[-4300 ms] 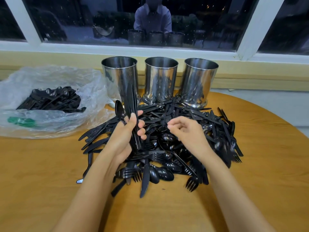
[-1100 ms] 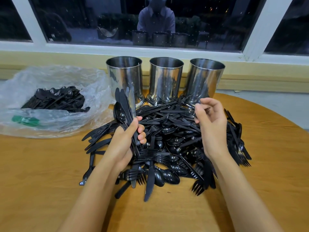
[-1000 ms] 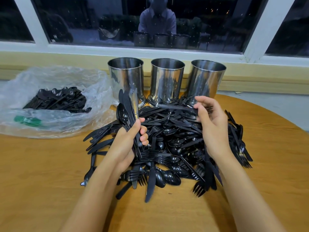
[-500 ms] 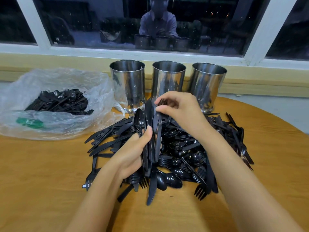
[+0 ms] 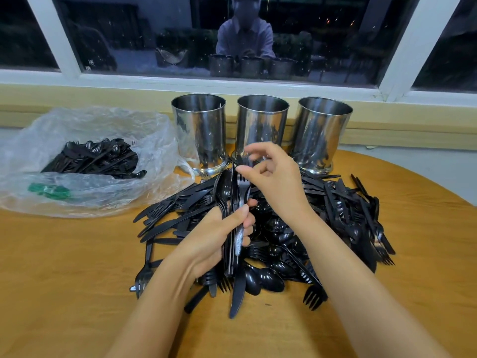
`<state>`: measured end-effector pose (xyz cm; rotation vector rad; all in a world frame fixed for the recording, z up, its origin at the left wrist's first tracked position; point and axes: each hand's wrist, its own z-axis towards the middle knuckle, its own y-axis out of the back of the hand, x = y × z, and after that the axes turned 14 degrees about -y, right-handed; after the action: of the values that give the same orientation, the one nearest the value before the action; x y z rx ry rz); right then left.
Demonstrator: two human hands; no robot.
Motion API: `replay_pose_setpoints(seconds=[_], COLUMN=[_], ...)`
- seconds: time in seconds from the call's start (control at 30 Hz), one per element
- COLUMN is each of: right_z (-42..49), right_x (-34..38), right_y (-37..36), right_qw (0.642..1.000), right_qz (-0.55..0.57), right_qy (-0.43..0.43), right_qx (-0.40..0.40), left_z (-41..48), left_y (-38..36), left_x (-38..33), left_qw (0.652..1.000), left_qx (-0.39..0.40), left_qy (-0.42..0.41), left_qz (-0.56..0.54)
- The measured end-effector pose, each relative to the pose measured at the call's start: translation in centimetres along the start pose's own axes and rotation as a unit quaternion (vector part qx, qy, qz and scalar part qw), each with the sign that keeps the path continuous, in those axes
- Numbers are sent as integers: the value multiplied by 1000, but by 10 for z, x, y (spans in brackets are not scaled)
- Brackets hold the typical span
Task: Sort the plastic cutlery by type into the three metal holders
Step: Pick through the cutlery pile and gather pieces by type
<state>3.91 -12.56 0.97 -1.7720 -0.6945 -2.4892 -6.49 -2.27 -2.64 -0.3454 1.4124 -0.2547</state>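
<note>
3 metal holders [image 5: 262,125] in a row, far side; 1 cutlery pile [image 5: 335,208] just near of them. Left hand [image 5: 214,239] grips 1 upright bundle [image 5: 233,195], heads above its fingers [image 5: 246,220]. Right hand [image 5: 276,182] loosely spread at bundle tips; grasp unclear.

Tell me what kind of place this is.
Likely an indoor room at night, maybe a dining area: a wooden table beside a dark window, with metal holders and a pile of plastic cutlery.

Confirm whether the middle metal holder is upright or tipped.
Upright: the middle holder stands on the table, open rim up, in line with the left holder and right holder.
</note>
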Motion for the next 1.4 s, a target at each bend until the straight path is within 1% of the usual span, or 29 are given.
replay_pose_setpoints(seconds=[0.03, 0.07, 0.1, 0.13, 0.17, 0.2, 0.23, 0.27, 0.3, 0.33, 0.4, 0.53, 0.67, 0.73, 0.77, 0.83, 0.9, 1.0, 1.1, 1.23, 1.37, 1.4], right_z=[-1, -2, -3, -4, -5, -7, -10, -12, -13, -13, -14, -14, -14, -14, -13, -11, -10, -7, -3, -2, -8, -9], right_x=[0, -2, -3, -4, -5, -5, -5, -4, -3, -1, 2, 3, 2, 1, -1, -2, -2, -1, -2, 3, 7, 5], right_y=[2, 5, 9, 12, 16, 19, 20, 20, 19, 19, 18, 12, 11, 11, 12, 13, 15, 19, 21, 18, 9, 9], right_qw=[999, 997, 992, 981, 965, 948, 935, 927, 923, 925, 933, 952, 961, 969, 977, 991, 997, 998, 999, 998, 997, 998], right_qz=[23, 45, 68, 90, 112, 128, 137, 142, 143, 140, 129, 88, 113, 97, 78, 27, -21, -53, -42, -35, -52, -33], right_qy=[-20, -58, -110, -166, -211, -234, -235, -227, -219, -214, -209, -215, -211, -203, -186, -125, -68, -34, -26, -3, -11, -33], right_qx=[-11, -14, 3, 45, 107, 173, 228, 264, 281, 282, 262, 202, 139, 98, 74, 34, 9, -8, -19, -59, -47, -47], left_z=[0, 0, 0, -1, -1, -2, -2, -3, -3, -4, -4, -3, -2, -2, -2, -3, -3, -3, -3, -3, -3, -2], left_y=[0, 0, 1, 1, 2, 2, 3, 4, 5, 5, 6, 7, 6, 4, 3, 2, 2, 2, 2, 0, -2, -2], left_x=[0, -1, -1, -1, -2, -2, -2, -2, -2, -1, 0, 3, 2, 1, 1, 2, 2, 3, 4, 3, 5, 4], left_qw=[1000, 1000, 999, 999, 999, 998, 996, 994, 993, 991, 991, 996, 999, 998, 998, 997, 997, 996, 997, 998, 999, 999], left_qx=[3, 8, 13, 19, 26, 38, 56, 74, 89, 97, 100, 85, 42, 38, 42, 45, 46, 56, 60, 54, 41, 35], left_qy=[-4, -9, -12, -11, -7, -2, 4, 9, 14, 19, 21, 1, -29, -39, -42, -45, -44, -40, -23, -2, -3, -3], left_qz=[-13, -24, -33, -40, -47, -54, -64, -73, -82, -88, -90, -37, 16, 27, 34, 47, 52, 48, 36, 27, 9, -1])
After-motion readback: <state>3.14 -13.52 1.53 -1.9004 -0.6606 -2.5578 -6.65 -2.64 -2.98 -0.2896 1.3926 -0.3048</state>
